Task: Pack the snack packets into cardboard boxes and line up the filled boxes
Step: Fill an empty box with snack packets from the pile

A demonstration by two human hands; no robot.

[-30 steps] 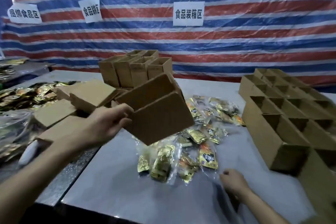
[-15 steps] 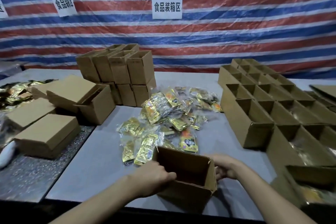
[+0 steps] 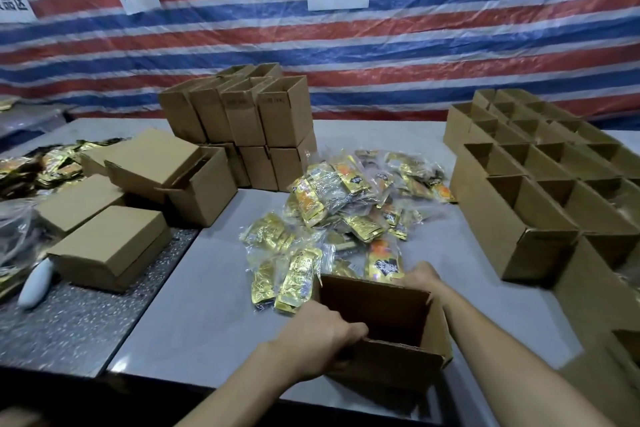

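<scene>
I've got my L hand (image 3: 318, 333) curled over the near-left rim of the open cardboard box (image 3: 374, 308), R hand (image 3: 420, 274) at its far-right corner w/ fingers hidden, grip unclear; snack packets (image 3: 346, 204) heaped just beyond it, rows of open boxes (image 3: 540, 218) to its right.

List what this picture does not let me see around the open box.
Head view:
right hand: fingers hidden behind the open box wall;
that box's floor: in dark shadow;
rows of boxes at right: cut by the frame edge;
print on snack packets: too small.
</scene>
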